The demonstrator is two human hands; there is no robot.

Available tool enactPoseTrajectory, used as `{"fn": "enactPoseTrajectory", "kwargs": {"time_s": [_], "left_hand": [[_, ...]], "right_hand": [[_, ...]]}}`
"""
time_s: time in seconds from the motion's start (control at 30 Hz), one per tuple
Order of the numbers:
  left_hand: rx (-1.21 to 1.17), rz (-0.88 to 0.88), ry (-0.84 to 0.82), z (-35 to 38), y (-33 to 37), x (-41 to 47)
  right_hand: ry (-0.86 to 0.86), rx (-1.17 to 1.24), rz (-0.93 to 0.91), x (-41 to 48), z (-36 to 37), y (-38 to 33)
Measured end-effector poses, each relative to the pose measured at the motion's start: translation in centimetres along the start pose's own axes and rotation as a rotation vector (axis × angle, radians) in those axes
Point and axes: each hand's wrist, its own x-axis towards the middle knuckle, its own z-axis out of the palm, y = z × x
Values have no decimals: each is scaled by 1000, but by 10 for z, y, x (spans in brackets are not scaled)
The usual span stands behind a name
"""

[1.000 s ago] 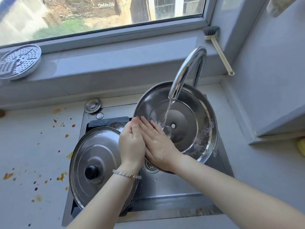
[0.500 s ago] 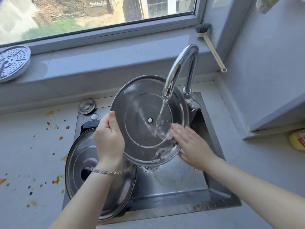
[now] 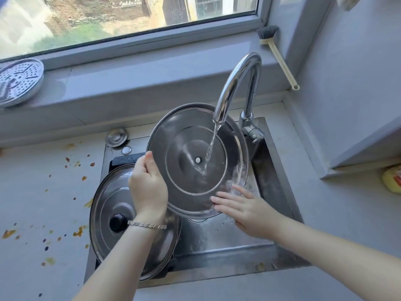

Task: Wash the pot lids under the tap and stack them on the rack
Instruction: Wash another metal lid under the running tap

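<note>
The counter [image 3: 28, 174] spreads out left of the left hand [image 3: 148, 187], speckled with orange and dark stains. The sink [image 3: 227, 266] lies beneath both hands. Under the left wrist, a knob lid [image 3: 104, 205] rests tilted in the sink's left end, black knob [image 3: 118, 222] up.

The wet lid [image 3: 186, 153] is held over the sink between the hands, tilted with its hollow underside toward the camera. The left hand grips its left rim, thumb on the inner face and fingers curled behind. The right hand [image 3: 245, 211] is flat and spread – straight fingertips touch the lid's lower right rim, where water runs off.

The tap [image 3: 234, 83] arches beyond the right hand, and its stream [image 3: 211, 146] lands on the lid's inner face, just right of centre.

Far beyond the left hand, a perforated steamer plate [image 3: 18, 81] sits on the window sill. A brush [image 3: 280, 59] leans in the corner beyond the right hand. A yellow pack [image 3: 392, 179] shows well right of the right hand, at the frame edge.

A bracelet [image 3: 147, 224] circles the left wrist – and a round metal cap [image 3: 116, 136] lies on the counter just beyond the left hand.
</note>
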Motion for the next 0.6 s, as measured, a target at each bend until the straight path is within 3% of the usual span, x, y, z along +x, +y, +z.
{"fn": "enactPoseTrajectory", "kwargs": {"time_s": [0.13,0.37,0.43,0.53,0.6], "left_hand": [[71,40,-64,-9,2,1],[82,-240,-108,-2,0,-4],[97,-301,-174,6,3,-9],[103,-385,-302,20,4,-19],[35,-445,-425,30,1,-26]], "right_hand": [[-80,-156,131,-9,-11,40],[-100,-194,477,5,-10,16],[-101,-81,425,6,-9,-5],[9,182,204,5,-26,-31],[29,407,205,3,-48,-38]]}}
